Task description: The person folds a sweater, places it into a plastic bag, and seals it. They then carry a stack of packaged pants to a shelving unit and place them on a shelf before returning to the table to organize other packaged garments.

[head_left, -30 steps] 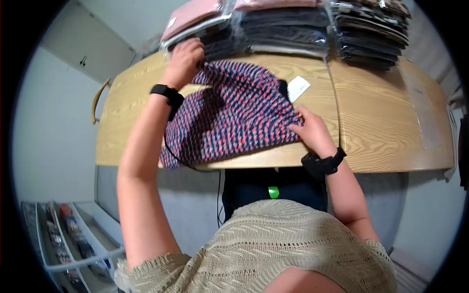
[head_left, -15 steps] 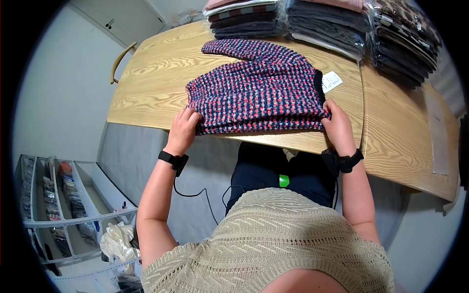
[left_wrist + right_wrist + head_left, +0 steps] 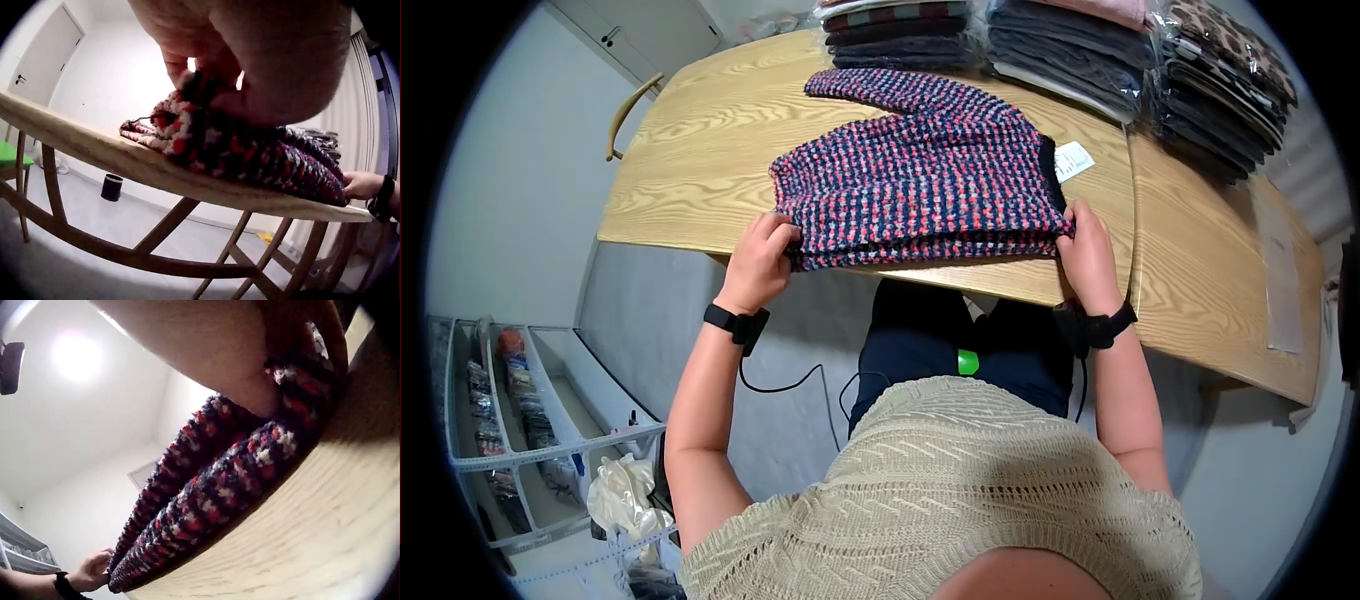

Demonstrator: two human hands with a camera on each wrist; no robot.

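Observation:
A navy, pink and white knitted garment point(image 3: 920, 190) lies on the wooden table, its near edge along the table's front edge and one sleeve stretched to the far left. The left hand point(image 3: 759, 262) pinches its near left corner; in the left wrist view that hand point(image 3: 250, 56) has thumb and fingers round the knit point(image 3: 250, 150). At the near right corner, by the dark band, the right hand point(image 3: 1092, 258) grips the fabric. The right wrist view shows this hand point(image 3: 250, 350) on two long folds of knit point(image 3: 212, 494). A white tag point(image 3: 1073, 160) sticks out beside the band.
Stacks of bagged folded clothes point(image 3: 1065, 55) stand along the table's far side. A clear plastic sheet point(image 3: 1278, 270) lies at the right of the table point(image 3: 700, 160). A divided rack point(image 3: 550, 450) with packed items is at lower left, and a cable point(image 3: 785, 388) hangs below the left wrist.
The left hand came from the far sleeve to the near left corner, and the garment now lies flatter. Over the last half second the hands have kept hold, with little movement.

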